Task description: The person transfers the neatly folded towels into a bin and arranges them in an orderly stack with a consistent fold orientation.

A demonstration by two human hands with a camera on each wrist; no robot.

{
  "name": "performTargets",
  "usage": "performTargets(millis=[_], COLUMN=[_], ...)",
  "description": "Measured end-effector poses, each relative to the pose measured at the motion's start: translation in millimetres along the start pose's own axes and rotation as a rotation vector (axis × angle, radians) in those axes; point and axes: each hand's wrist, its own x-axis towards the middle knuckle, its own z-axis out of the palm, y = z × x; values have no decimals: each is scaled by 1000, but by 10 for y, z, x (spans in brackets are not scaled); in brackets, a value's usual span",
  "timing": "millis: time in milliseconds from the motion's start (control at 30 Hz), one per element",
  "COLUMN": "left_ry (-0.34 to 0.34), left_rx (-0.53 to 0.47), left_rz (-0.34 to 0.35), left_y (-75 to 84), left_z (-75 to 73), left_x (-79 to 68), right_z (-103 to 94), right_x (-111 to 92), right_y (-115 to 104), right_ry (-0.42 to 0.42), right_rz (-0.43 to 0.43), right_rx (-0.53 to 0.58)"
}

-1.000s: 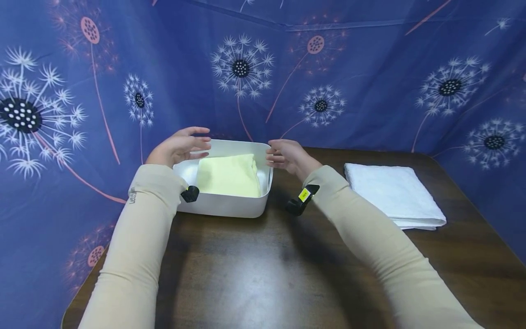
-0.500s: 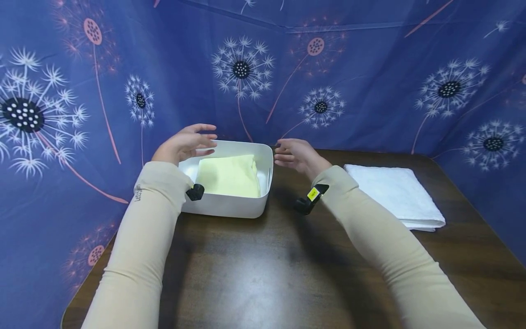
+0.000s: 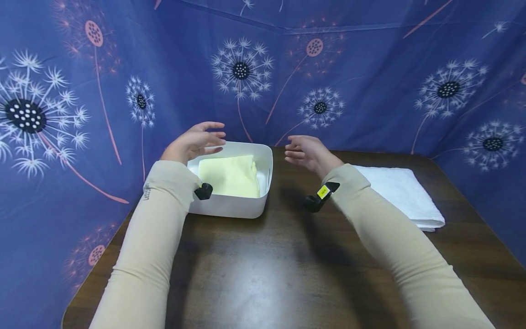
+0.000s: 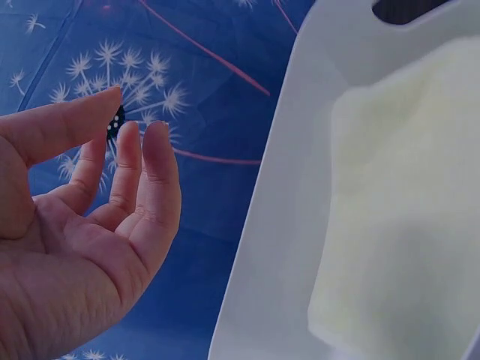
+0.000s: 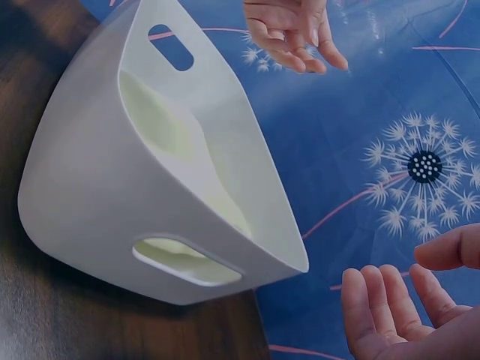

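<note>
A white plastic bin [image 3: 230,208] with slot handles stands on the table, and a folded pale yellow cloth [image 3: 228,177] lies inside it. My left hand [image 3: 195,144], fingers loosely bent, hovers over the bin's left back part and holds nothing. Off to the right of the bin, my right hand [image 3: 310,153] hangs in the air with relaxed fingers and an empty palm. In the right wrist view the yellow cloth [image 5: 184,150] shows over the bin's rim and through its side slot.
A folded white towel [image 3: 404,192] lies on the right of the brown wooden table [image 3: 255,269], partly behind the right sleeve. A blue curtain [image 3: 361,68] with dandelion prints hangs behind and at both sides.
Both hands have drifted to the right, the right one moving away from the bin's right rim and the left one over its back part. The bin, cloth and towel stay put.
</note>
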Motion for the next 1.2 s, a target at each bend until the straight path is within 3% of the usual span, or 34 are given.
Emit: performTargets(millis=[833, 1200], left_ry=[-28, -9], left_rx=[-13, -30], left_rz=[52, 64], left_y=[131, 152], left_z=[435, 537], left_x=[42, 89], right_z=[-358, -548], right_x=[-164, -246], right_y=[-161, -225], right_ry=[22, 26], right_rz=[-28, -20], right_rx=[48, 30])
